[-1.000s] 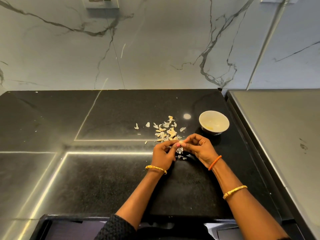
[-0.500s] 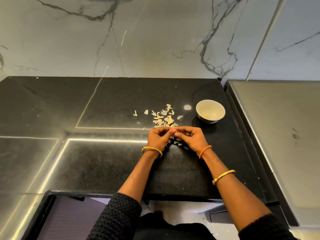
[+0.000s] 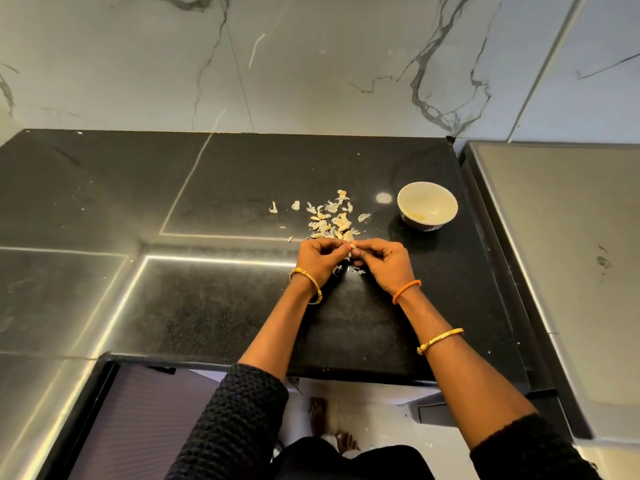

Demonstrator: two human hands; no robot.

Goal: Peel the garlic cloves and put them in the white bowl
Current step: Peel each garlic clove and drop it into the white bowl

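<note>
My left hand (image 3: 318,259) and my right hand (image 3: 384,261) meet fingertip to fingertip over the black counter, both pinching a small pale garlic clove (image 3: 350,247) between them. Just beyond my fingers lies a heap of garlic cloves and papery skins (image 3: 330,220). More skin scraps (image 3: 356,270) lie under my hands. The white bowl (image 3: 427,206) stands to the right of the heap, with a little yellowish matter at its bottom.
The black stone counter (image 3: 225,306) ends at a front edge near my elbows. A grey steel surface (image 3: 568,258) adjoins it on the right. A marble wall (image 3: 311,64) rises behind. My bare feet (image 3: 329,424) show on the floor below.
The camera has tilted down, so the counter and bowl sit higher and farther in view. My hands stay together on the clove, fingers working slightly.
</note>
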